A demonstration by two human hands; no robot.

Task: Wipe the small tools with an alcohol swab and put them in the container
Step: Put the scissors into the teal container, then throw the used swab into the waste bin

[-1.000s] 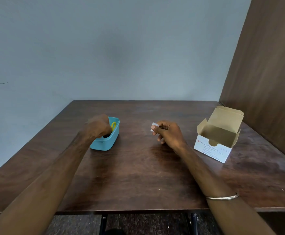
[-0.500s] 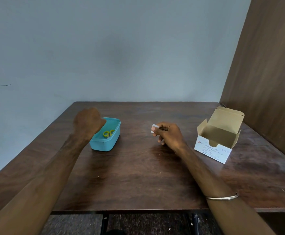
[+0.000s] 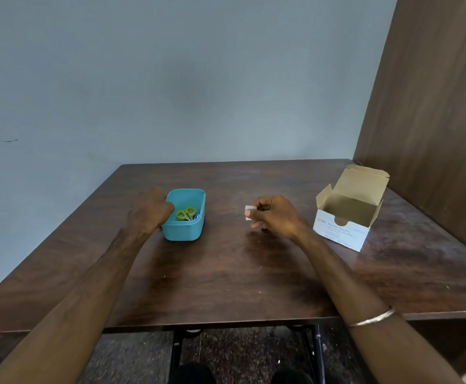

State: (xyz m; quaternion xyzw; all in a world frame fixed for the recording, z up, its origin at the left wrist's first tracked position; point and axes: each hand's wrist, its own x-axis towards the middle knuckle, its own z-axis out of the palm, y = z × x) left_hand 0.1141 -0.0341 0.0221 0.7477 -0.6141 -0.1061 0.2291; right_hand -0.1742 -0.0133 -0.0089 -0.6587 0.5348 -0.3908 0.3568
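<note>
Since half a second ago, left hand (image 3: 148,210) dropped from above to rest against the near-left wall of the small teal plastic container (image 3: 183,232); fingers curled, whether they grip the rim I cannot tell. Right hand (image 3: 274,217) pinches a small white alcohol swab (image 3: 248,212). Yellow-handled scissors (image 3: 186,213) lie inside container. Open white cardboard swab box (image 3: 348,209) farther right. No tools left on dark wooden table (image 3: 226,273); task looks nearly done.
</note>
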